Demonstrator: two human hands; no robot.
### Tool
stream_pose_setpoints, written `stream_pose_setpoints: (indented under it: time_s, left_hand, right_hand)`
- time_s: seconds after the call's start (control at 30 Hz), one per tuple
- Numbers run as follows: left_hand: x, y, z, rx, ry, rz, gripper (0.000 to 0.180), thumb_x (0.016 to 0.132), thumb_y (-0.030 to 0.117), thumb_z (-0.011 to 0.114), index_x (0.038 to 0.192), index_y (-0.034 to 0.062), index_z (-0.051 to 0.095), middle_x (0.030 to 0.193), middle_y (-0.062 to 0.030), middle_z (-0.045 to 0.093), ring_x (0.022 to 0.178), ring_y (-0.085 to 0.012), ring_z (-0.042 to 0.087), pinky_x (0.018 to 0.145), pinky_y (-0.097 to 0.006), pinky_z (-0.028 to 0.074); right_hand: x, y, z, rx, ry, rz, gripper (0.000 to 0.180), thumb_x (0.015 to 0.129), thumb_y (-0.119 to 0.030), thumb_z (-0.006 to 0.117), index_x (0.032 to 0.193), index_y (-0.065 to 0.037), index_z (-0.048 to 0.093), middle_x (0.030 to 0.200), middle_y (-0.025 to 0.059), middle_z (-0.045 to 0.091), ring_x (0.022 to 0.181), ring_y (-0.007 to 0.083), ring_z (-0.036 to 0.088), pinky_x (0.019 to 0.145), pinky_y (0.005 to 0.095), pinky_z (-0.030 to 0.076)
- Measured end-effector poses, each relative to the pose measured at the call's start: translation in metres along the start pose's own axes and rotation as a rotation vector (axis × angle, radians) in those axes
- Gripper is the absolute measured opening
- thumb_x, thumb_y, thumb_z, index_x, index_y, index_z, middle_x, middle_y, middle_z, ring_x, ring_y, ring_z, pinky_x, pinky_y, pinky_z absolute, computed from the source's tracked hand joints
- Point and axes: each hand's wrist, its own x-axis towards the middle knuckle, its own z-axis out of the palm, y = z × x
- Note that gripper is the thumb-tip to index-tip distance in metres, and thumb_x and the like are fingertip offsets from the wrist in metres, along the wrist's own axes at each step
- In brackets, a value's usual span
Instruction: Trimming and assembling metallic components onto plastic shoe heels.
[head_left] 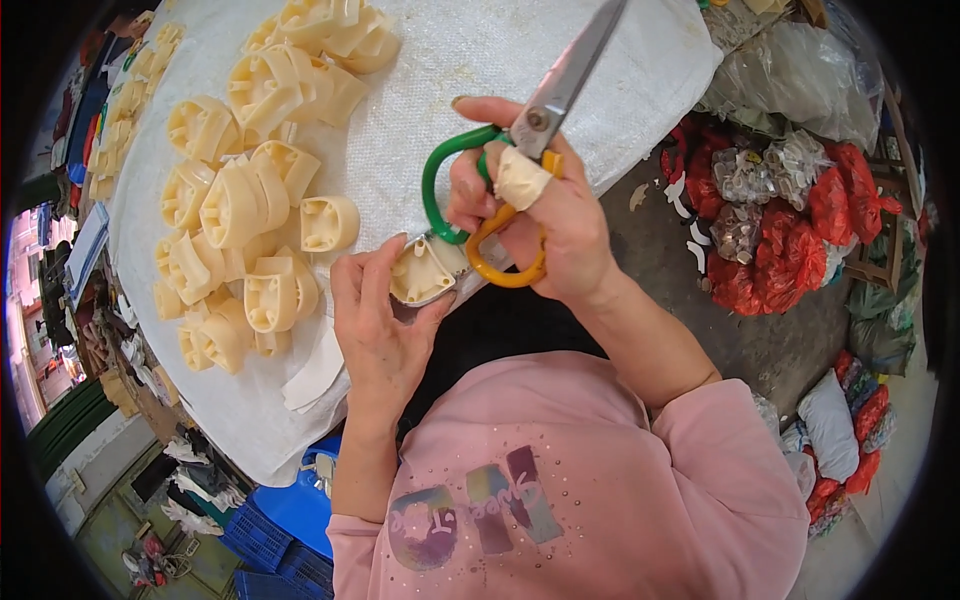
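Observation:
My left hand [378, 325] is closed around a small cream plastic housing [421, 271], rounded, hollow and edged with a thin dark silvery rim. Its open side faces up, near the table's close edge. Just to its right, my right hand [565, 225] grips a pair of scissors [572, 85] with one green and one orange handle loop. The blades look closed together and point away to the upper right. Beige tape wraps a finger of this hand. The orange loop is close to the housing; whether they touch I cannot tell.
A heap of similar cream housings [240, 205] covers the left of the white woven table cover [430, 90]. A white strip [315, 373] lies at the near edge. Blue crates [262, 535] stand at lower left. Red plastic bags [780, 260] sit on the floor at right.

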Motion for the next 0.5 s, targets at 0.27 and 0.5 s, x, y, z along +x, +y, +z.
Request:
stream_pose_setpoints:
  time_s: [0.27, 0.5]
  left_hand:
    - [0.004, 0.002, 0.001, -0.001, 0.012, 0.011, 0.059, 0.056, 0.004, 0.08, 0.111, 0.0031, 0.059, 0.091, -0.011, 0.051, 0.086, -0.0269, 0.055, 0.075, -0.035, 0.046]
    - [0.002, 0.002, -0.002, 0.022, -0.014, -0.01, 0.063, 0.056, 0.004, 0.082, 0.113, 0.0033, 0.056, 0.094, -0.0134, 0.049, 0.085, -0.03, 0.054, 0.074, -0.036, 0.046]
  right_hand:
    - [-0.002, 0.013, 0.004, 0.015, 0.004, -0.109, 0.05, 0.092, -0.016, 0.051, 0.137, -0.002, 0.033, 0.079, 0.0045, 0.044, 0.071, 0.0137, 0.038, 0.067, 0.0311, 0.037]
    - [0.0, -0.007, 0.007, 0.066, -0.062, -0.322, 0.037, 0.094, -0.009, 0.047, 0.129, -0.001, 0.041, 0.079, 0.0029, 0.049, 0.07, 0.0122, 0.046, 0.063, 0.0249, 0.038]
